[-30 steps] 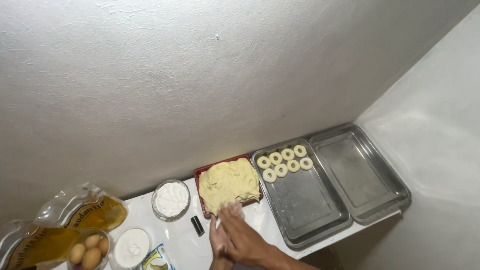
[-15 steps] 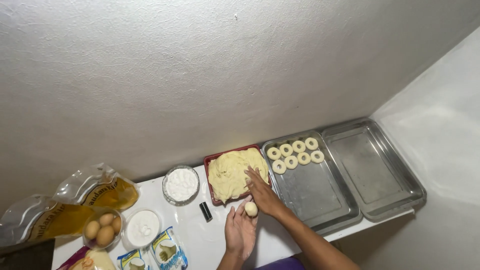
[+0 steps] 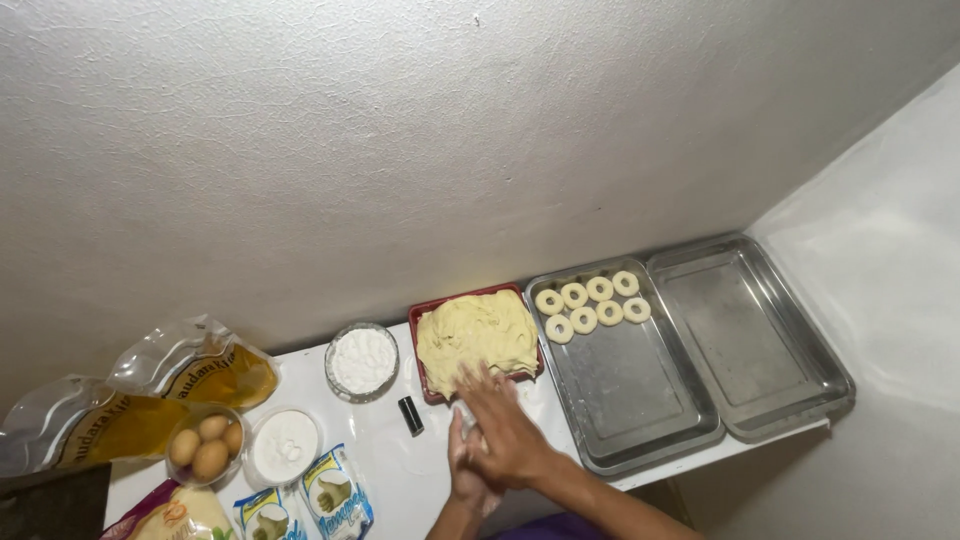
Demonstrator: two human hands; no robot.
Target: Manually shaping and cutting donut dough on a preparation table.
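Hands (image 3: 495, 445) pressed together beside red tray (image 3: 424, 312) of dough (image 3: 476, 333); seven rings (image 3: 590, 303) in steel tray (image 3: 630, 395)

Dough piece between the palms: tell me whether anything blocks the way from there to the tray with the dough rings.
Nothing visible does. The right hand lies over the left hand, just near the red dough container; the bare near part of the ring tray lies beside them, with only white tabletop between.

I see soft, even, rather dim light with a grey cast, faint glare on the steel trays (image 3: 640, 400), weak shadows along the wall, slight blur on the hands (image 3: 495, 445), and wide-angle bending toward the edges.
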